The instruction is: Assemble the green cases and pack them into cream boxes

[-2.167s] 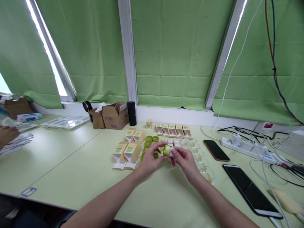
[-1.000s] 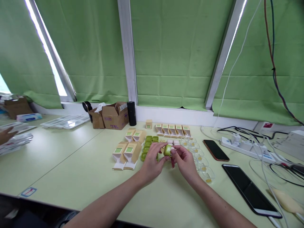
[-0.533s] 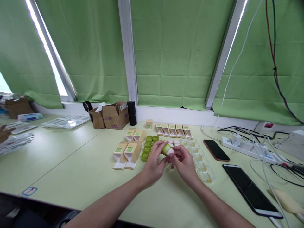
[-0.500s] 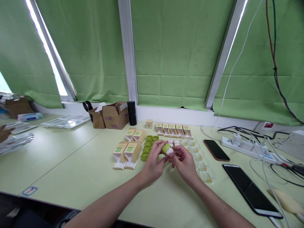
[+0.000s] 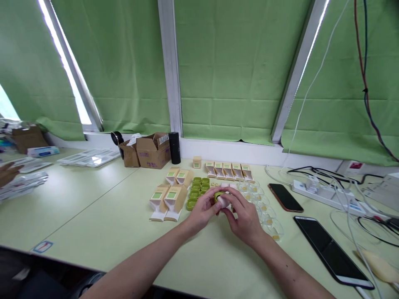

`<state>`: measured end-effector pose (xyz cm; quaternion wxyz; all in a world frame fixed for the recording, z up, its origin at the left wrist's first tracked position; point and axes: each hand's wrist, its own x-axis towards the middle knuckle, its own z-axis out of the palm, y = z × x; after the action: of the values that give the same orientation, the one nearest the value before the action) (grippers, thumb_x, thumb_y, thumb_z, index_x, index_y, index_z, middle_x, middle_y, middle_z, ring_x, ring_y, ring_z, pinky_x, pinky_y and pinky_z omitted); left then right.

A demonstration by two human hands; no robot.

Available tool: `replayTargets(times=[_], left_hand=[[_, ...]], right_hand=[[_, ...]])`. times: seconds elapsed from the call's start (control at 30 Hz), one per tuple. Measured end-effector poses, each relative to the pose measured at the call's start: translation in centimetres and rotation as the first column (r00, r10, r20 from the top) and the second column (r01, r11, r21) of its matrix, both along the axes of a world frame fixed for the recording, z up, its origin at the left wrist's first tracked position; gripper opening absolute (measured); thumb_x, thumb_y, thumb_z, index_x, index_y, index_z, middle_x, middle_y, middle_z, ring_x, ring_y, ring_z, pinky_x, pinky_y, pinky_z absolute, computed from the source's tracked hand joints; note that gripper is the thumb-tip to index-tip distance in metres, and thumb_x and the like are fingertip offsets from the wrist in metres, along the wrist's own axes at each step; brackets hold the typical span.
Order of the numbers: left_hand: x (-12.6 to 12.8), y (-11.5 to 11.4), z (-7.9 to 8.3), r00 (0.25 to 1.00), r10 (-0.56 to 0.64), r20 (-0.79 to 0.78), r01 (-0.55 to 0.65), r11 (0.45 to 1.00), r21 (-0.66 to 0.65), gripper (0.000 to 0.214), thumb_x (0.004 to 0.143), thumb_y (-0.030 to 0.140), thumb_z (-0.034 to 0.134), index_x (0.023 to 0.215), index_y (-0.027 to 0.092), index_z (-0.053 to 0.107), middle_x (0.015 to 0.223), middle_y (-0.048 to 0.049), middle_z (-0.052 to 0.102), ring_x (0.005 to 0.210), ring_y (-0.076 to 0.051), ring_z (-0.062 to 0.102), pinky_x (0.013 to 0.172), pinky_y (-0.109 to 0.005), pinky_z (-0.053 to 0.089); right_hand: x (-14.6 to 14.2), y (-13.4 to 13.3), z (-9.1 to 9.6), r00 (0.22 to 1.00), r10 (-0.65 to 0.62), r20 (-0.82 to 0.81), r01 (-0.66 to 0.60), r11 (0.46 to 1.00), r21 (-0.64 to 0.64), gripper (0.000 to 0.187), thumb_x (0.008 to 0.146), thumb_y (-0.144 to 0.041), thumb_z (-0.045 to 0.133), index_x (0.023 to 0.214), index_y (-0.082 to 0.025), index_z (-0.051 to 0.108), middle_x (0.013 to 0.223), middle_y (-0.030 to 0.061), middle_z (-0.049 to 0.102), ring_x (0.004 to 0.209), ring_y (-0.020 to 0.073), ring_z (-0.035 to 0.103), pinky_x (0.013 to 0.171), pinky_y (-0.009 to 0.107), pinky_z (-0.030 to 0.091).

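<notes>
Over the middle of the table, my left hand is closed around a small green cup. My right hand grips a white rounded piece seated at the cup's mouth; its fingers arch over the top and partly hide both parts. Just left of and behind my hands stand rows of green square cups. To the right lie several clear plastic covers with yellow spots. A few white-pink pieces show behind my fingers.
Open cardboard boxes with green labels stand left, more behind. Farther back are a brown carton and a black cylinder. Two phones, a power strip and cables occupy the right. Another person's hand shows far left.
My right hand has turned and its fingers have come up over the white piece, covering more of it. The green cup stays in my left hand. The camera view has shifted slightly.
</notes>
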<state>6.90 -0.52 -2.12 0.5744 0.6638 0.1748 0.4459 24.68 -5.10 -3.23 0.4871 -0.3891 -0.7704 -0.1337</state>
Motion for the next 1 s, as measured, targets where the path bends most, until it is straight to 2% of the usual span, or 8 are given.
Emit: replayTargets(times=[0.13, 0.37, 0.5, 0.6, 0.77, 1.0], left_hand=[[0.0, -0.1, -0.2, 1.000, -0.006, -0.013, 0.006, 1.000, -0.027, 0.071, 0.091, 0.056, 0.075, 0.150, 0.021, 0.058, 0.128, -0.0148, 0.067, 0.086, -0.016, 0.060, 0.070, -0.027, 0.051], [-0.3, -0.1, -0.3, 0.999, -0.013, -0.043, 0.012, 1.000, -0.022, 0.066, 0.097, 0.053, 0.068, 0.154, 0.025, 0.055, 0.140, -0.0141, 0.065, 0.095, -0.019, 0.066, 0.084, -0.033, 0.059], [-0.2, 0.0, -0.4, 0.998, -0.002, -0.063, 0.001, 1.000, -0.016, 0.066, 0.099, 0.051, 0.066, 0.157, 0.023, 0.051, 0.134, -0.0147, 0.069, 0.098, -0.021, 0.070, 0.090, -0.036, 0.060], [0.0, -0.1, -0.5, 0.998, -0.001, -0.062, 0.001, 1.000, -0.011, 0.066, 0.100, 0.050, 0.064, 0.157, 0.021, 0.050, 0.133, -0.0157, 0.070, 0.109, -0.025, 0.071, 0.097, -0.041, 0.060], [0.2, -0.2, -0.9, 0.998, 0.049, -0.046, -0.047, 0.998, 0.041, 0.059, 0.101, 0.048, 0.062, 0.154, 0.022, 0.054, 0.148, -0.0167, 0.062, 0.132, -0.031, 0.063, 0.109, -0.046, 0.055], [0.7, -0.3, -1.4, 0.997, 0.066, -0.027, -0.064, 0.997, 0.052, 0.060, 0.103, 0.048, 0.059, 0.154, 0.020, 0.049, 0.154, -0.0189, 0.056, 0.132, -0.029, 0.062, 0.104, -0.042, 0.058]], right_hand=[[0.1, 0.2, -0.2, 1.000, 0.019, 0.024, -0.019, 1.000, 0.011, 0.037, 0.101, -0.013, 0.055, 0.138, -0.022, 0.057, 0.140, 0.0148, 0.069, 0.130, 0.0254, 0.068, 0.086, 0.033, 0.068], [0.2, 0.4, -0.5, 1.000, 0.004, 0.006, -0.004, 0.999, 0.039, 0.032, 0.103, -0.014, 0.054, 0.134, -0.021, 0.060, 0.134, 0.0151, 0.072, 0.126, 0.0265, 0.071, 0.089, 0.038, 0.069], [0.2, 0.4, -0.6, 1.000, -0.017, 0.014, 0.017, 0.999, 0.049, 0.033, 0.102, -0.014, 0.054, 0.133, -0.022, 0.062, 0.132, 0.0145, 0.074, 0.123, 0.0268, 0.073, 0.093, 0.040, 0.068], [0.2, 0.4, -0.6, 0.999, -0.039, 0.016, 0.037, 0.997, 0.068, 0.031, 0.102, -0.015, 0.056, 0.132, -0.022, 0.062, 0.131, 0.0145, 0.075, 0.120, 0.0270, 0.074, 0.093, 0.041, 0.067], [0.1, 0.4, -0.7, 0.999, -0.036, 0.028, 0.034, 0.996, 0.079, 0.034, 0.101, -0.016, 0.058, 0.134, -0.022, 0.063, 0.131, 0.0145, 0.075, 0.120, 0.0272, 0.074, 0.096, 0.043, 0.066], [-0.1, 0.4, -0.7, 0.999, -0.031, 0.032, 0.028, 0.996, 0.087, 0.040, 0.100, -0.012, 0.055, 0.138, -0.021, 0.062, 0.133, 0.0149, 0.074, 0.121, 0.0265, 0.074, 0.096, 0.041, 0.066]])
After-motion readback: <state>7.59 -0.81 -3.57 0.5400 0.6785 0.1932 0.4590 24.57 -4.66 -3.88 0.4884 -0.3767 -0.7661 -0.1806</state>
